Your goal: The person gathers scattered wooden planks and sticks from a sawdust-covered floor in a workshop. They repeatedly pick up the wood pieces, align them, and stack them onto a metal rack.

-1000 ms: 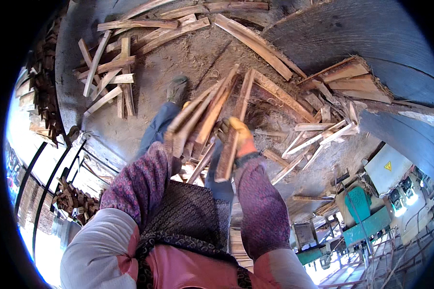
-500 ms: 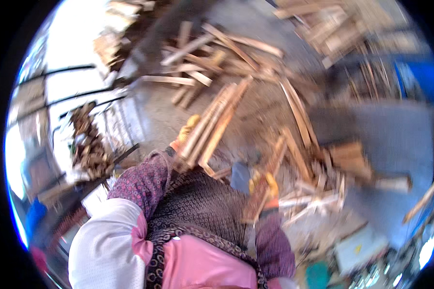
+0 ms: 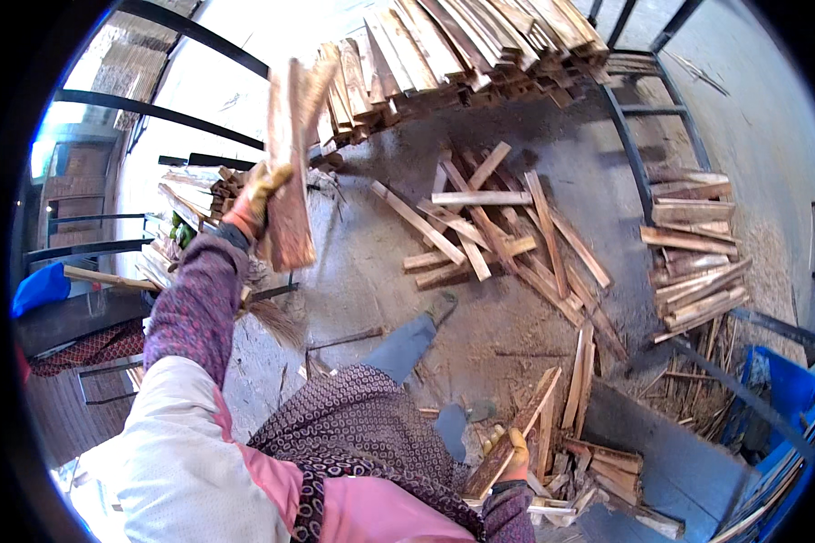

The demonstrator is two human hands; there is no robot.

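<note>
My left hand (image 3: 264,201), in a yellow and orange work glove, is closed round a few wooden boards (image 3: 287,172) and holds them upright at the left, just beside the near end of a long board stack (image 3: 407,59). The far ends of the held boards are smeared by motion. Low on the right, my gloved right hand (image 3: 509,450) is closed on a single wooden board (image 3: 491,472) that slants up and to the right. Next to it lie broken pieces of wood (image 3: 566,480), partly covered by that board and hand.
A loose heap of boards (image 3: 489,226) lies across the floor ahead. At the right stands another wood stack (image 3: 693,258) by a black metal frame (image 3: 638,154), with a blue container (image 3: 779,389) nearby. A broom head (image 3: 279,324) rests near my left.
My view has swung left, bringing the long board stack close ahead. My left arm has reached outward and up with its boards; the right hand stays low, gripping its board.
</note>
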